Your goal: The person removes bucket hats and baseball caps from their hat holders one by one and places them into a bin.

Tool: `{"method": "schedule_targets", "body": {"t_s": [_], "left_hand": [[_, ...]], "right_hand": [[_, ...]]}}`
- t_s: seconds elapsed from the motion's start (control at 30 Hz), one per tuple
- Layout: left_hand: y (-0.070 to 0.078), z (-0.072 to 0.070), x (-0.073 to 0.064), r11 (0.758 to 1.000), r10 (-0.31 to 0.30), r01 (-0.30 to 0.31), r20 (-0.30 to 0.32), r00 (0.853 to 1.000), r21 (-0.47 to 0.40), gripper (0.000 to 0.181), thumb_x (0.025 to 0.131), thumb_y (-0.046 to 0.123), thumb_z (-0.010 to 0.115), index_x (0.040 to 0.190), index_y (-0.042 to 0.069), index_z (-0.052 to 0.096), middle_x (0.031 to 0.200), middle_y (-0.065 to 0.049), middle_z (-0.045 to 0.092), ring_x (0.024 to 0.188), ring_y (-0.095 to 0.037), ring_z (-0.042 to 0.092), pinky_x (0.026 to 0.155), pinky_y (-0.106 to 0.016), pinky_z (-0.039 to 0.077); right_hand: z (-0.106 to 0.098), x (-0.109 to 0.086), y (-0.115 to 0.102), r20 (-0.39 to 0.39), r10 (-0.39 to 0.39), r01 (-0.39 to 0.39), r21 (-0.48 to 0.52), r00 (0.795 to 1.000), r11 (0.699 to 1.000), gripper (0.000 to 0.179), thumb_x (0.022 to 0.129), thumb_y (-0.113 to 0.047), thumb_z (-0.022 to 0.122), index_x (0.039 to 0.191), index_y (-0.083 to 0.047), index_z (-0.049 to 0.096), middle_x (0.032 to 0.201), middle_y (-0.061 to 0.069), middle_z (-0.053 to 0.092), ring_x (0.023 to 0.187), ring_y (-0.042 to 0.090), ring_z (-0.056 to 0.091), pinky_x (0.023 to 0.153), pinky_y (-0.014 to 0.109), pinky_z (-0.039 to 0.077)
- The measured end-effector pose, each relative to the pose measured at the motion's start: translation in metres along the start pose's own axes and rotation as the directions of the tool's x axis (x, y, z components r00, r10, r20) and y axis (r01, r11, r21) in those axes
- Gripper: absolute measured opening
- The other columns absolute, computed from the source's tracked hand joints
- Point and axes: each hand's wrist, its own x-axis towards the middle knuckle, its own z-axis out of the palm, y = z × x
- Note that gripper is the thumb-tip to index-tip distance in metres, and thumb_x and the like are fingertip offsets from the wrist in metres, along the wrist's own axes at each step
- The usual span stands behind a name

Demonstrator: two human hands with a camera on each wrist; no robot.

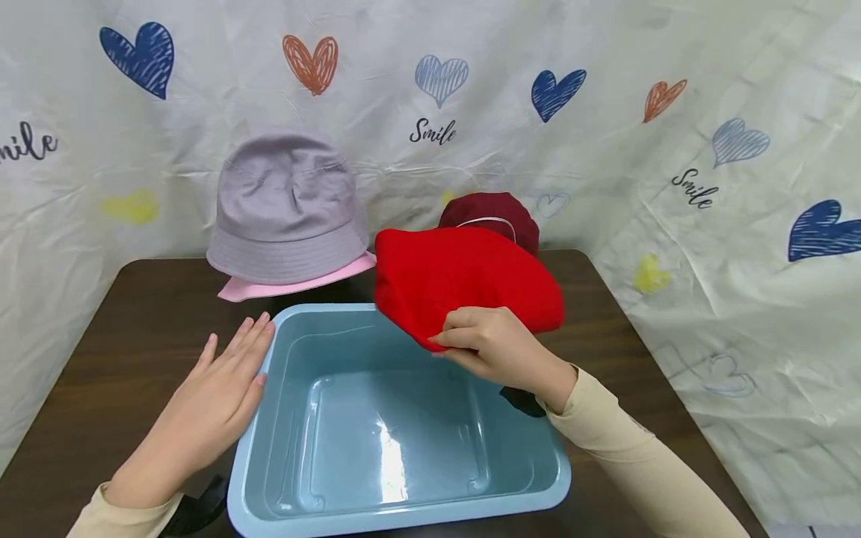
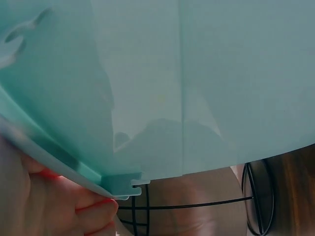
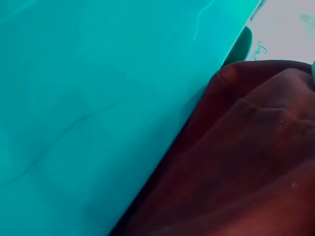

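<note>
In the head view, my right hand pinches the near lower edge of a soft red beret, held up over the far right rim of a light blue plastic basin. Red cloth fills the lower right of the right wrist view, beside the basin wall. My left hand lies along the basin's left rim, its fingers straight. Seen from the left wrist, its fingers are at the rim, below the basin's broad side. No hat lies inside the basin.
A lilac bucket hat sits on a pink hat at the back left of the dark wooden table. Behind the beret stands a maroon hat with a white line. A white sheet with hearts hangs behind the table.
</note>
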Motion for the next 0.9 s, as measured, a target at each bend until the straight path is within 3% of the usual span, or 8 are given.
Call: {"method": "schedule_targets", "body": {"t_s": [0.37,0.53,0.6,0.77,0.9], "left_hand": [[0.002,-0.001,0.007,1.0,-0.005,0.005,0.015,1.0,0.008,0.058,0.097,0.017,0.043,0.149,0.003,0.024,0.153,-0.012,0.025,0.142,-0.025,0.019,0.114,-0.047,0.001],[0.002,-0.002,0.004,1.0,-0.009,0.009,0.015,1.0,0.011,0.058,0.096,0.017,0.044,0.149,0.003,0.024,0.153,-0.012,0.025,0.142,-0.025,0.019,0.114,-0.047,0.001],[0.001,-0.002,0.003,1.0,-0.009,0.008,0.008,1.0,0.011,0.058,0.096,0.017,0.044,0.149,0.002,0.024,0.153,-0.012,0.026,0.142,-0.024,0.018,0.114,-0.046,0.001],[-0.001,-0.002,0.0,1.0,-0.013,0.013,0.003,1.0,0.01,0.058,0.097,0.017,0.043,0.149,0.002,0.023,0.153,-0.013,0.025,0.142,-0.023,0.016,0.113,-0.048,0.001],[-0.001,-0.002,0.0,1.0,-0.013,0.013,0.003,1.0,0.001,0.058,0.097,0.017,0.043,0.149,0.002,0.022,0.154,-0.013,0.023,0.142,-0.024,0.016,0.113,-0.049,0.001]], "right_hand": [[-0.004,-0.01,-0.002,-0.071,-0.032,0.033,0.022,0.997,0.999,0.025,0.067,-0.002,0.082,0.091,-0.004,0.074,0.078,0.002,0.063,0.067,0.012,0.057,0.058,0.02,0.05],[-0.003,-0.009,-0.005,-0.116,-0.115,0.123,0.065,0.987,0.99,0.009,0.084,-0.012,0.071,0.089,-0.005,0.074,0.077,0.001,0.062,0.066,0.011,0.056,0.057,0.018,0.049],[-0.004,-0.008,-0.007,-0.128,-0.145,0.157,0.094,0.981,0.983,0.017,0.091,-0.018,0.063,0.089,-0.006,0.074,0.077,0.001,0.062,0.066,0.011,0.056,0.058,0.017,0.048],[-0.006,-0.008,-0.009,-0.098,-0.196,0.211,0.176,0.976,0.962,0.025,0.095,-0.023,0.055,0.089,-0.007,0.074,0.08,-0.001,0.063,0.068,0.009,0.056,0.061,0.016,0.049],[-0.008,-0.01,-0.012,-0.011,-0.181,0.18,0.178,0.983,0.967,0.015,0.091,-0.017,0.061,0.093,-0.01,0.074,0.082,-0.003,0.062,0.071,0.006,0.056,0.061,0.013,0.046]]}}
